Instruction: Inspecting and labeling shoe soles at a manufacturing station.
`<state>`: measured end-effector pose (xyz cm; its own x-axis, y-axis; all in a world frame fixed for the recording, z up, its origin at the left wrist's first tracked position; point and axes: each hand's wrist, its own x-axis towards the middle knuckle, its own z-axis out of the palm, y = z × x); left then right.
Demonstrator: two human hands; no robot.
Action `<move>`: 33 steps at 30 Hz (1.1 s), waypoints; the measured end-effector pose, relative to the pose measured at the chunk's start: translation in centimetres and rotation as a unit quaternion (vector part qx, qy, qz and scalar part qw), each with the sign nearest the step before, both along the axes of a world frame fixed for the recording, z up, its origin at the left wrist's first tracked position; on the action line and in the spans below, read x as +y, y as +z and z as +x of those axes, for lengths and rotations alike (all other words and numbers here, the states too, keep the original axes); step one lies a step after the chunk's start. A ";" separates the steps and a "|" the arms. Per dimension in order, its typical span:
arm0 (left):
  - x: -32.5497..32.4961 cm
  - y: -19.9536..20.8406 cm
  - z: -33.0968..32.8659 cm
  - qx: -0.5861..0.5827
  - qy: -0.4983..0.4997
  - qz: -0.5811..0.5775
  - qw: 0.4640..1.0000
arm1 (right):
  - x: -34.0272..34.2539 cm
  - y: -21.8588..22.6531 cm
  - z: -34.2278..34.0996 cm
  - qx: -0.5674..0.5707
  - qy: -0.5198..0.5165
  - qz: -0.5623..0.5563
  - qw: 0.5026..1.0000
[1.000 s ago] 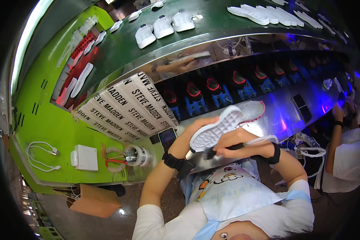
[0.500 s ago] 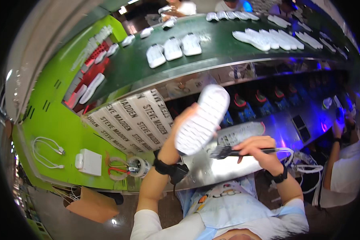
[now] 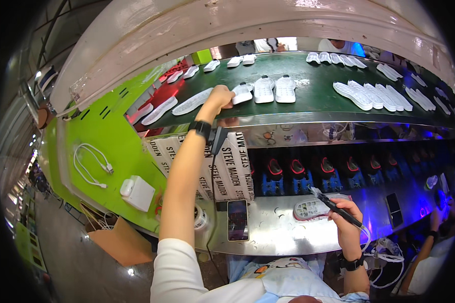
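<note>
My left hand (image 3: 220,97) reaches out over the dark green belt (image 3: 308,83). Its fingers are curled at the right end of a long white shoe sole (image 3: 191,102); the fingertips are partly hidden. Just right of that hand, three white soles stand in a row, the nearest being a short-looking white sole (image 3: 242,94). In my right hand (image 3: 347,222) is a black-handled brush (image 3: 344,212) with pale bristles and a white cord. Its tip is over a grey sole-shaped piece with a pinkish rim (image 3: 308,209), lying on the metal ledge (image 3: 273,230).
A phone (image 3: 238,220) lies on the ledge beside a printed paper-covered panel (image 3: 232,166). Dark shoes with red collars (image 3: 298,166) line the shelf underneath. On the green surface are a white charger box (image 3: 137,193) and a cable (image 3: 88,166). A co-worker's arm (image 3: 429,237) shows at right.
My left hand has moved from above the ledge up to the belt, where the white sole now lies. The brush stays in my right hand. The view has shifted, uncovering the phone.
</note>
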<state>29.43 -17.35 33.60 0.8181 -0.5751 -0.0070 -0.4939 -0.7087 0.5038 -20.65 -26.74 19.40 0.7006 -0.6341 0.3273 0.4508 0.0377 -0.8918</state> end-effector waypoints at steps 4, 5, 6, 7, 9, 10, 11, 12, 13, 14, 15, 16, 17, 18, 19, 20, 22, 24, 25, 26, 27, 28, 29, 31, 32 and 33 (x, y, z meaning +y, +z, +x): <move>4.9 -1.4 -13.8 0.126 -0.028 -0.425 0.896 | -1.0 -0.8 -0.5 0.014 0.008 0.100 0.995; 6.6 -2.8 -16.7 0.183 -0.071 -0.457 0.868 | -0.7 -0.8 -0.3 0.010 0.014 0.111 0.994; 8.5 -4.6 -19.5 0.236 -0.110 -0.486 0.834 | -0.3 -0.7 -0.1 0.006 0.023 0.122 0.992; 9.6 -7.3 -21.7 0.373 -0.081 -0.493 0.782 | 0.3 -0.9 0.1 0.034 0.036 0.096 0.994; 10.4 -14.4 -25.5 0.569 -0.066 -0.510 0.642 | 2.0 -1.7 1.0 0.087 0.117 0.047 0.988; 10.4 -18.6 -27.0 0.625 -0.077 -0.531 0.567 | 3.1 -1.4 1.6 0.146 0.182 0.019 0.972; 10.1 -20.9 -29.2 0.656 -0.055 -0.534 0.530 | 3.7 -1.3 2.1 0.202 0.220 0.021 0.954; 9.5 -23.1 -30.9 0.686 -0.036 -0.534 0.492 | 4.2 -1.4 3.0 0.183 0.176 0.013 0.967; 9.1 -25.6 -31.8 0.717 -0.083 -0.538 0.435 | 4.2 -2.7 4.5 0.148 0.053 -0.118 0.980; 8.8 -28.3 -32.5 0.745 -0.128 -0.538 0.372 | 4.4 -4.0 5.1 0.116 -0.072 -0.249 0.959; 8.9 -31.3 -32.3 0.766 -0.118 -0.532 0.340 | 5.8 -5.0 4.4 0.123 -0.005 -0.225 0.967; 7.8 -29.8 -33.4 0.743 0.106 -0.538 0.383 | 6.9 -6.1 3.9 0.128 0.060 -0.198 0.970; 7.2 -29.8 -33.3 0.745 0.024 -0.548 0.379 | 6.9 -6.5 4.1 0.079 0.064 -0.304 0.947; 7.4 -29.6 -33.4 0.738 -0.053 -0.561 0.371 | 6.7 -6.4 4.0 0.087 0.065 -0.299 0.948; 7.7 -29.3 -33.4 0.744 0.034 -0.546 0.384 | 6.2 -6.1 4.1 0.136 0.065 -0.134 0.979; 7.9 -30.7 -32.7 0.755 -0.072 -0.548 0.352 | 5.6 -5.9 4.3 0.182 0.063 0.034 0.981; 6.6 -28.7 -33.1 0.731 0.064 -0.560 0.384 | 5.4 -6.3 3.9 0.166 0.075 -0.127 0.975; 5.8 -27.7 -33.1 0.769 -0.003 -0.582 0.265 | 5.8 -6.2 3.1 0.145 0.199 -0.234 0.941; 5.9 -28.0 -32.8 0.762 -0.023 -0.576 0.295 | 5.8 -5.7 2.9 0.216 0.227 -0.116 0.943; 6.0 -28.4 -32.4 0.753 -0.044 -0.570 0.326 | 5.0 -4.8 3.1 0.279 0.222 0.010 0.934; 6.0 -28.4 -32.0 0.761 -0.054 -0.549 0.342 | 4.1 -4.4 3.5 0.233 0.220 -0.086 0.944; 6.1 -28.9 -31.3 0.767 -0.065 -0.528 0.358 | 3.5 -4.6 3.9 0.183 0.216 -0.181 0.942; 6.4 -29.9 -30.5 0.759 -0.086 -0.488 0.422 | 3.4 -4.8 3.6 0.200 0.299 -0.165 0.918; 5.8 -26.6 -31.1 0.781 -0.040 -0.431 0.450 | 2.5 -3.2 3.5 0.252 0.337 -0.154 0.894; 5.5 -25.9 -31.1 0.797 -0.016 -0.395 0.457 | 2.2 -2.7 3.6 0.297 0.340 -0.109 0.885; 5.4 -26.5 -30.9 0.797 -0.013 -0.396 0.456 | 2.5 -2.7 3.6 0.240 0.286 -0.157 0.914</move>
<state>-1.49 -12.00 7.12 0.1300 -0.9230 -0.3623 0.9436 0.0030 0.3310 -17.04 -24.27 16.73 0.9989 -0.0466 -0.0011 -0.0079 -0.1468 -0.9891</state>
